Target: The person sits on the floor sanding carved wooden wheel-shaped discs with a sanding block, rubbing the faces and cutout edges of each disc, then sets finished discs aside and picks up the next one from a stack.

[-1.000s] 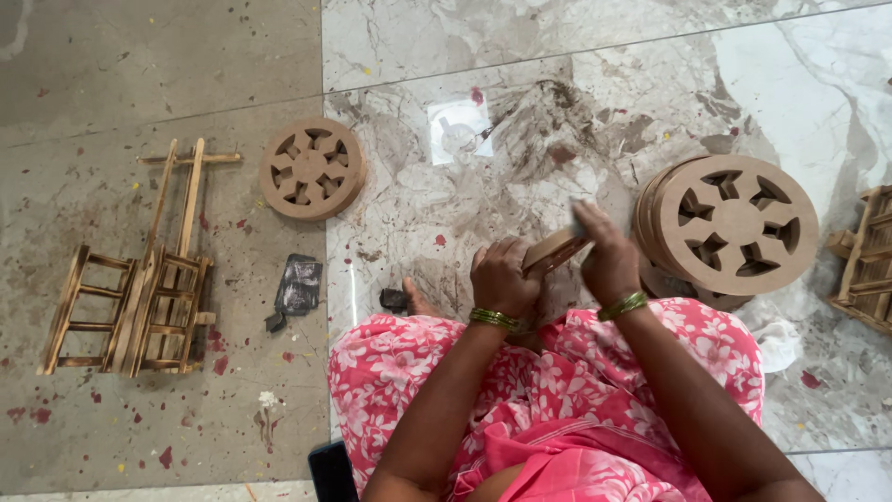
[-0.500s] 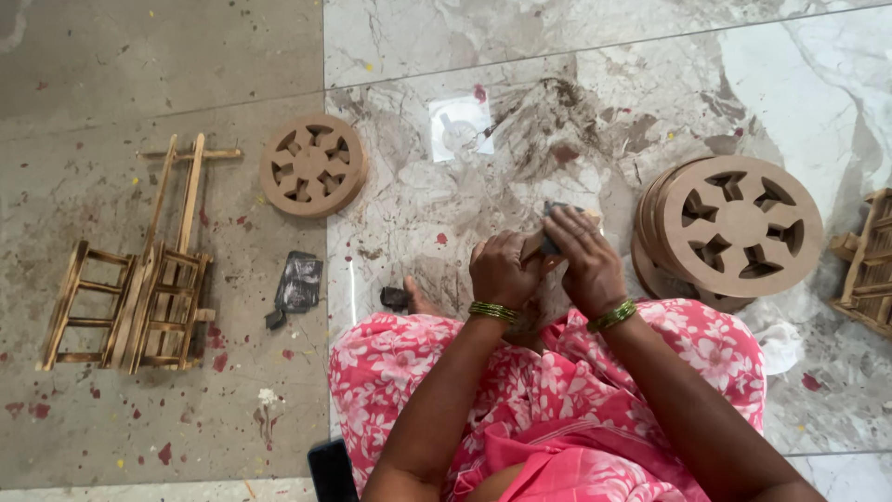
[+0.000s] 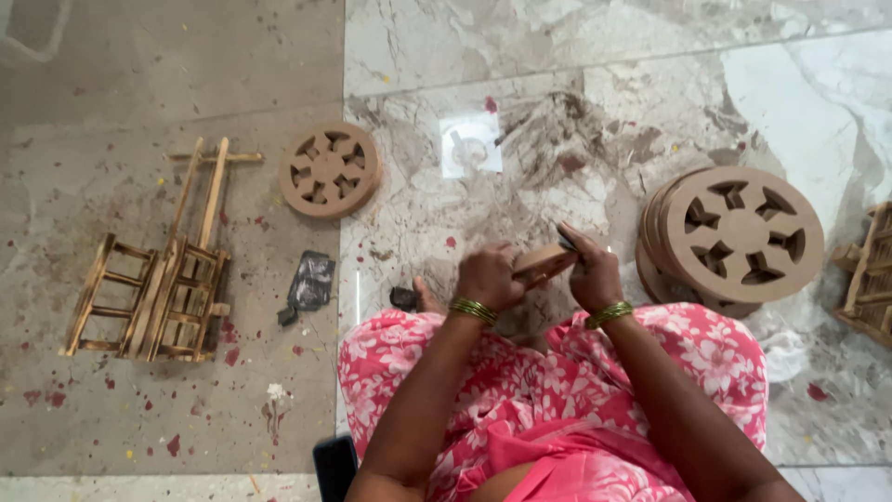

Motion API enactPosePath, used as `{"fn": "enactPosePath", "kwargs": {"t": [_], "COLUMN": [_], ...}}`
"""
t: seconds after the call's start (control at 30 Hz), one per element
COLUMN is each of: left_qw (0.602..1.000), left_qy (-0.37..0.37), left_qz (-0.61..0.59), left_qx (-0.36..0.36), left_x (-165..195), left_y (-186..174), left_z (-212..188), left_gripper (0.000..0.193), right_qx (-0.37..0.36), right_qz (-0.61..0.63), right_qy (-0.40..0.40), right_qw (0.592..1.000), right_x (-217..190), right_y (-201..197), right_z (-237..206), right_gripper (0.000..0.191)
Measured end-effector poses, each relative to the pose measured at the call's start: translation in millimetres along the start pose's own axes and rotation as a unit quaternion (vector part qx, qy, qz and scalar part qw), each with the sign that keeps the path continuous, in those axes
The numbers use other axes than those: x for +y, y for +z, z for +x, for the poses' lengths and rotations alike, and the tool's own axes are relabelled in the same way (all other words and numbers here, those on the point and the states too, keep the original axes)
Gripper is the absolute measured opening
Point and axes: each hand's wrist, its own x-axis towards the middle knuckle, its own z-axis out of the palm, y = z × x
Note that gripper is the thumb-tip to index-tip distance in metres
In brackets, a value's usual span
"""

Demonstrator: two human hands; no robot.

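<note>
Head view, looking down at a person seated on the floor, lap covered in pink floral cloth (image 3: 595,390).

Left hand (image 3: 488,277): fingers curled shut around the left end of a small flat wooden piece (image 3: 544,263), held just above the lap, close to the body. Green bangles at the wrist.

Right hand (image 3: 593,274): fingers closed over the right end of the same wooden piece; a thin dark tool tip (image 3: 565,239) stuck out above the fingers, too small to identify. Green bangle on this wrist too. Both hands met on the piece, nearly touching each other.

Wooden piece: tilted, left end lower, sat between the two hands over the marble floor (image 3: 576,56), near centre of scene.

Surroundings:
- Stack of large round wooden wheels (image 3: 734,237) with cut-out spokes, just right of the right hand, leaning on the floor.
- Single smaller wooden wheel (image 3: 330,170), lying flat, far left of the hands.
- Wooden cart frames (image 3: 158,279) with long shafts, well apart at left, on the grey floor section.
- Another wooden frame (image 3: 869,265), partly cut off at right edge.
- Crumpled dark scrap (image 3: 309,284) between the cart frames and the lap.
- White square patch (image 3: 471,144) on the marble, far side of the hands
</note>
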Motion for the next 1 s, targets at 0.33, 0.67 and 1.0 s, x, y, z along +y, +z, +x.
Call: {"fn": "enactPosePath", "kwargs": {"t": [0.33, 0.67, 1.0], "left_qw": [0.986, 0.989, 0.989], "left_qy": [-0.069, -0.022, -0.049], "left_qz": [-0.142, -0.132, -0.126], "left_qx": [0.049, 0.054, 0.063], "left_x": [36.2, 33.5, 38.0], "left_y": [32.4, 33.5, 45.4], "left_z": [19.9, -8.5, 6.0], "left_gripper": [0.034, 0.030, 0.030], "right_qx": [0.076, -0.006, 0.002], "right_qz": [-0.216, -0.147, -0.298], "right_qy": [-0.155, 0.169, -0.232], "right_qw": [0.961, 0.975, 0.926], "right_x": [-8.0, 9.8, -15.8], "right_y": [-17.1, -44.3, -15.5], "right_z": [-2.1, 10.3, -4.0], "right_gripper": [0.059, 0.057, 0.059]}}
